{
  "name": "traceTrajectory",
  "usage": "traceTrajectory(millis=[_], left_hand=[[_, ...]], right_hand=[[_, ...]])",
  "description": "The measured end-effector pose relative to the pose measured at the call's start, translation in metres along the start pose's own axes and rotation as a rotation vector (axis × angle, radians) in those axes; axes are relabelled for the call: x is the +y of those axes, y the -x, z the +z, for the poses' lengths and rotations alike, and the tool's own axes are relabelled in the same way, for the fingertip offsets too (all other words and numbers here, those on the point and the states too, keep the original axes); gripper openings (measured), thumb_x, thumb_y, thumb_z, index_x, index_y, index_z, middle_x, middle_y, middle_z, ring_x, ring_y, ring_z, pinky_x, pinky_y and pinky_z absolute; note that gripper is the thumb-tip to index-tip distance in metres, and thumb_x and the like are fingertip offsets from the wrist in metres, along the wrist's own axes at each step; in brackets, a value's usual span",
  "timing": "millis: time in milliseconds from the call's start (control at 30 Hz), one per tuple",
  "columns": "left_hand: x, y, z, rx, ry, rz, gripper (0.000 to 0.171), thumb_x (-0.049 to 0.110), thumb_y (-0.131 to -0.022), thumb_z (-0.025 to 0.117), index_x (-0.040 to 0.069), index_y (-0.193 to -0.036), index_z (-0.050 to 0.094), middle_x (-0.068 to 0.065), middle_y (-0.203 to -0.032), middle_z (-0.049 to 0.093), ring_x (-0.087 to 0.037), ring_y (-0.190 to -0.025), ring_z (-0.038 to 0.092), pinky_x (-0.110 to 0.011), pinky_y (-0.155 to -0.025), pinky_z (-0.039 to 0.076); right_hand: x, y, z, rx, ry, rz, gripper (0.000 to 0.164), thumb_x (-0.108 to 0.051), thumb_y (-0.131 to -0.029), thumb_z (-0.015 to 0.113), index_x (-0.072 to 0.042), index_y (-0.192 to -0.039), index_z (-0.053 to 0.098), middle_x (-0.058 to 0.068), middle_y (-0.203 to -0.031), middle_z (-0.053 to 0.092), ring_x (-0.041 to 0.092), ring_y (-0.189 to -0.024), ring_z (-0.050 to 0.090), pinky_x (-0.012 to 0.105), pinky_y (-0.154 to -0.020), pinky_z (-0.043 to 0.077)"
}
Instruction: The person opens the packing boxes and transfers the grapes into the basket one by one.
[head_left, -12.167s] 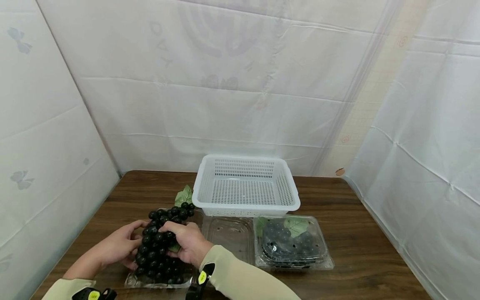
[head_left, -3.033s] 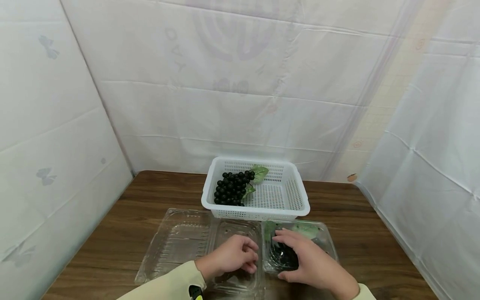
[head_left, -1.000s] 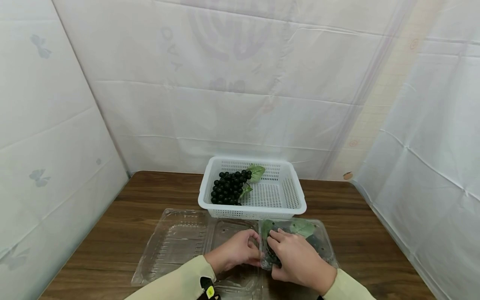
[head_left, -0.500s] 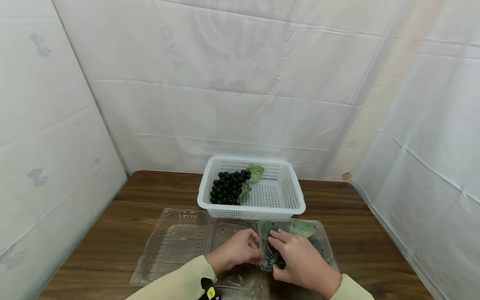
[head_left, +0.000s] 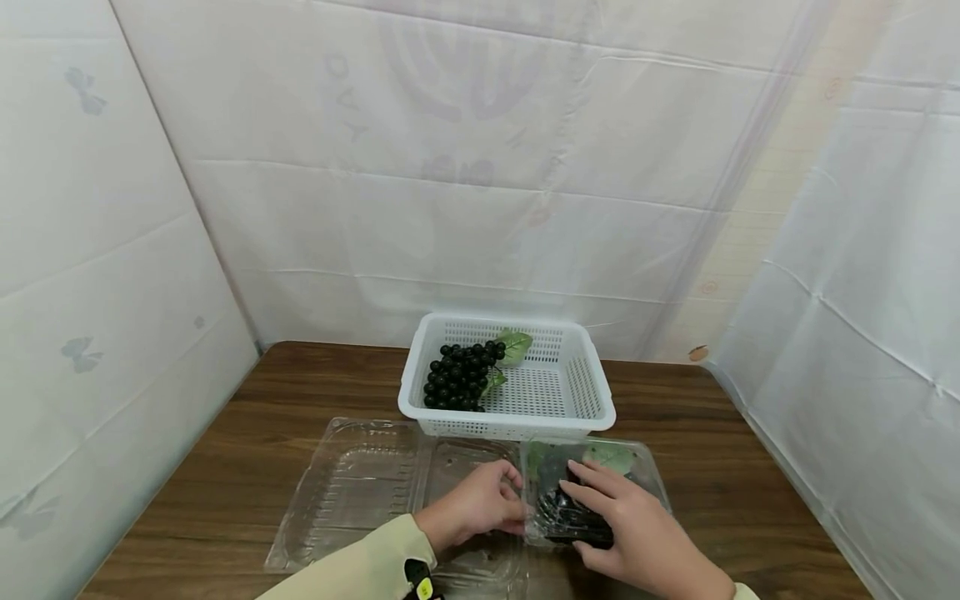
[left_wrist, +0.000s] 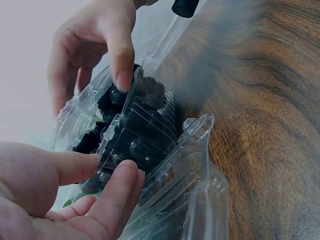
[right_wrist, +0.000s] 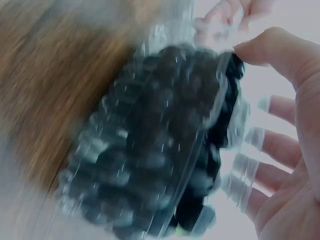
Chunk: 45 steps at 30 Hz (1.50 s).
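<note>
In the head view, your right grip (head_left: 633, 525) rests nearer the bench's (head_left: 720, 483) right edge than half a second ago, fingers loosely spread over the clear box (head_left: 547, 518) of dark grapes; loosening its lid (head_left: 555, 463) looks unfinished. Your left grip (head_left: 483, 500) is at the box's left side.

In the left-wrist view, that grip pinches the box's edge.

In the right-wrist view (badly blurred), your thumb touches the rim, grapes just beside it.

A clear box (head_left: 654, 477) of dark grapes (left_wrist: 145, 132) sits on the table (head_left: 750, 500).
</note>
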<state>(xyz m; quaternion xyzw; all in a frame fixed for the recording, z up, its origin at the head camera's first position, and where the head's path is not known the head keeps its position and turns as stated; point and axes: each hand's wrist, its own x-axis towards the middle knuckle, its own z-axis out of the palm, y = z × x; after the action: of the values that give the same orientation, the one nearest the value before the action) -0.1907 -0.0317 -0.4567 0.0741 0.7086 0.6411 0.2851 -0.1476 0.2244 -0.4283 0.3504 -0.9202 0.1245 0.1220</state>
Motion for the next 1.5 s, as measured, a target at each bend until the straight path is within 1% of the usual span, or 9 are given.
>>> traceTrajectory(millis=[200,467,633,800,1033,1267,1367,1433,1500], left_hand=[[0.000,0.001,-0.001,-0.010,0.008,-0.010,0.025,-0.008,-0.092,0.067,-0.001,-0.112,0.054,-0.015,-0.089,0.065,-0.020,-0.071,0.070,-0.044,-0.077,0.064],[0.003,0.002,0.000,-0.009,0.006,-0.009,0.025,-0.009,-0.092,0.067,-0.002,-0.112,0.054,-0.015,-0.086,0.064,-0.019,-0.068,0.068,-0.043,-0.077,0.064],[0.004,0.001,0.001,-0.008,-0.009,-0.002,0.026,-0.009,-0.092,0.068,-0.002,-0.112,0.053,-0.015,-0.085,0.063,-0.020,-0.067,0.068,-0.044,-0.076,0.064],[0.004,0.001,0.001,-0.010,-0.024,0.004,0.027,-0.010,-0.092,0.068,-0.001,-0.113,0.053,-0.015,-0.085,0.063,-0.021,-0.067,0.068,-0.044,-0.076,0.064],[0.005,0.002,0.002,-0.016,-0.032,0.001,0.027,-0.009,-0.092,0.067,0.001,-0.113,0.053,-0.017,-0.087,0.065,-0.020,-0.066,0.068,-0.043,-0.074,0.064],[0.006,0.002,0.003,-0.016,-0.030,-0.003,0.026,-0.009,-0.092,0.067,0.001,-0.112,0.053,-0.016,-0.087,0.065,-0.018,-0.065,0.068,-0.043,-0.074,0.065],[0.006,0.001,0.003,-0.008,-0.029,-0.009,0.026,-0.010,-0.092,0.067,0.001,-0.111,0.053,-0.016,-0.087,0.064,-0.019,-0.065,0.067,-0.043,-0.074,0.065],[0.006,0.001,0.003,-0.003,-0.029,-0.013,0.026,-0.010,-0.092,0.067,0.001,-0.111,0.053,-0.016,-0.087,0.064,-0.020,-0.065,0.067,-0.043,-0.074,0.065],[0.006,0.001,0.003,-0.001,-0.033,-0.015,0.026,-0.010,-0.092,0.067,0.001,-0.111,0.053,-0.017,-0.087,0.064,-0.020,-0.065,0.068,-0.044,-0.074,0.065]], right_hand=[[0.014,0.017,-0.010,-0.020,0.042,0.077,0.064,-0.033,-0.078,0.086,-0.028,-0.138,0.065,0.001,-0.148,0.058,0.024,-0.132,0.060,0.036,-0.080,0.062],[0.027,0.032,-0.020,-0.034,0.079,0.136,0.063,-0.025,-0.073,0.086,-0.027,-0.133,0.068,0.004,-0.142,0.062,0.029,-0.128,0.063,0.030,-0.069,0.055],[0.034,0.034,-0.027,-0.102,0.105,0.131,0.062,-0.023,-0.074,0.084,-0.028,-0.134,0.067,0.004,-0.145,0.061,0.032,-0.132,0.059,0.039,-0.077,0.059],[0.040,0.035,-0.032,-0.190,0.084,0.140,0.068,-0.019,-0.074,0.084,-0.028,-0.138,0.063,0.007,-0.149,0.057,0.037,-0.134,0.057,0.032,-0.069,0.054],[0.040,0.034,-0.034,-0.221,0.115,0.120,0.070,-0.022,-0.071,0.091,-0.021,-0.136,0.064,0.010,-0.148,0.058,0.037,-0.129,0.061,0.040,-0.075,0.060],[0.039,0.030,-0.036,-0.233,0.125,0.101,0.069,-0.015,-0.069,0.089,-0.017,-0.134,0.066,0.012,-0.144,0.061,0.036,-0.125,0.064,0.042,-0.076,0.060],[0.039,0.029,-0.036,-0.235,0.120,0.102,0.067,-0.013,-0.069,0.088,-0.016,-0.133,0.067,0.012,-0.143,0.061,0.036,-0.123,0.065,0.039,-0.073,0.059],[0.040,0.028,-0.037,-0.242,0.098,0.104,0.067,-0.011,-0.069,0.086,-0.016,-0.133,0.067,0.013,-0.143,0.062,0.037,-0.122,0.066,0.033,-0.069,0.057],[0.041,0.027,-0.038,-0.248,0.062,0.108,0.066,-0.008,-0.070,0.084,-0.015,-0.133,0.068,0.014,-0.143,0.062,0.037,-0.121,0.066,0.026,-0.062,0.050]])
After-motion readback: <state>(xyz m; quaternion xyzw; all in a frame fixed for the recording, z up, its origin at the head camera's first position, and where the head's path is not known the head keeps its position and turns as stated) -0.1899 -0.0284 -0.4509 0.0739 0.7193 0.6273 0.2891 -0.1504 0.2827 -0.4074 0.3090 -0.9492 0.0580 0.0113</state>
